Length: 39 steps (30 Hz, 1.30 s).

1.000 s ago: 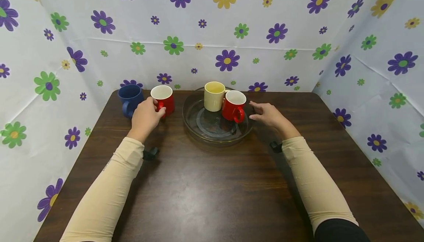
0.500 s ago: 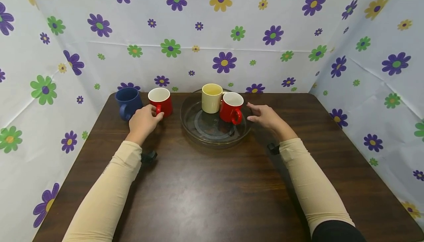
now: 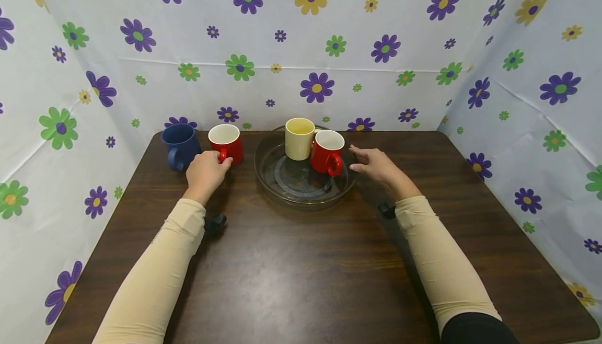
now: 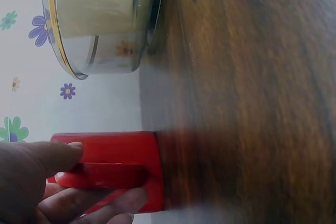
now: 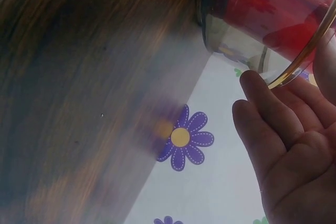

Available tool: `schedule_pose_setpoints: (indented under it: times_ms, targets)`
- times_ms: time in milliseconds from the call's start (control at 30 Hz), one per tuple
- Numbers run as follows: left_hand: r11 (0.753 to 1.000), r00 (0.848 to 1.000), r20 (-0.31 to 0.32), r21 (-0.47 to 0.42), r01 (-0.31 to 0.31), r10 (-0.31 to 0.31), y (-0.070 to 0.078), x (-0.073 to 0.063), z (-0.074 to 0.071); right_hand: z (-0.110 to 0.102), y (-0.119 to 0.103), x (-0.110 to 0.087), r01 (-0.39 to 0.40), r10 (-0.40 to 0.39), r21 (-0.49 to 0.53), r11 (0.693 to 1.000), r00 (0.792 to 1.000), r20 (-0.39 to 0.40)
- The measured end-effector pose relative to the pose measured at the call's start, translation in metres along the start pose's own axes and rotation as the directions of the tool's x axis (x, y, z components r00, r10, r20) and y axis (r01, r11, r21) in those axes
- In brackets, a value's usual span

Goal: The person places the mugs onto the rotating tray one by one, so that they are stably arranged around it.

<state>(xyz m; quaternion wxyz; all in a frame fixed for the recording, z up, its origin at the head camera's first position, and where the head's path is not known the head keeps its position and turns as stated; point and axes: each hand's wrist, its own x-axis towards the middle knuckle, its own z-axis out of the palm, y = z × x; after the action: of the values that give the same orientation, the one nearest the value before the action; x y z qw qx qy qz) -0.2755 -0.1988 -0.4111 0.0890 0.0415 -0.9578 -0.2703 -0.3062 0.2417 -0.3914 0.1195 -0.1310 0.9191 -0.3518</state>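
My left hand [image 3: 205,174] pinches the handle of a red mug [image 3: 235,150] with a white inside, standing upright on the table. In the left wrist view the thumb lies on one side of the red handle [image 4: 105,176] and the fingers curl behind it. My right hand [image 3: 378,167] is at the right rim of a round clear glass dish [image 3: 301,201], its fingers loosely bent and holding nothing. The right wrist view puts its fingertips close to the gold rim [image 5: 294,74]; whether they touch is unclear. Inside the dish stand a pale yellow mug [image 3: 297,144] and a second red mug [image 3: 322,159].
A blue mug [image 3: 187,148] stands just left of the gripped red mug, near the far left table corner. Behind the dark wooden table [image 3: 291,265] hangs a white flowered cloth [image 3: 197,14], which also runs along both sides.
The head view has shifted slightly. My left fingers have settled lower around the red mug's handle. The right hand and the dish hold their places.
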Motion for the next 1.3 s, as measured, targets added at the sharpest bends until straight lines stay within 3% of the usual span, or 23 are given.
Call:
schedule_pose_setpoints:
  times_ms: [233, 500, 767, 933, 1300]
  targets:
    - [0.998, 1.0, -0.025, -0.065, -0.006, 0.005, 0.003, 0.001, 0.002, 0.002, 0.001, 0.001, -0.003, 0.003, 0.021, 1.0, 1.0, 0.001]
    - [0.988, 0.998, -0.064, -0.155, 0.002, -0.012, -0.004, 0.001, 0.006, 0.003, 0.003, 0.001, -0.003, 0.003, 0.022, 1.0, 1.0, -0.003]
    - [0.967, 0.997, -0.041, -0.246, 0.06, -0.072, -0.004, 0.002, 0.002, 0.002, 0.002, 0.002, 0.023, -0.024, -0.009, 1.0, 1.0, -0.017]
    - [0.959, 0.996, -0.016, -0.269, 0.084, -0.092, -0.004, 0.002, 0.002, 0.003, 0.003, 0.002, 0.022, -0.023, -0.007, 1.0, 1.0, -0.019]
    - [0.917, 0.993, 0.033, -0.382, 0.119, -0.115, -0.009, 0.004, 0.0, 0.002, 0.001, 0.003, 0.013, -0.013, -0.006, 1.0, 1.0, -0.009]
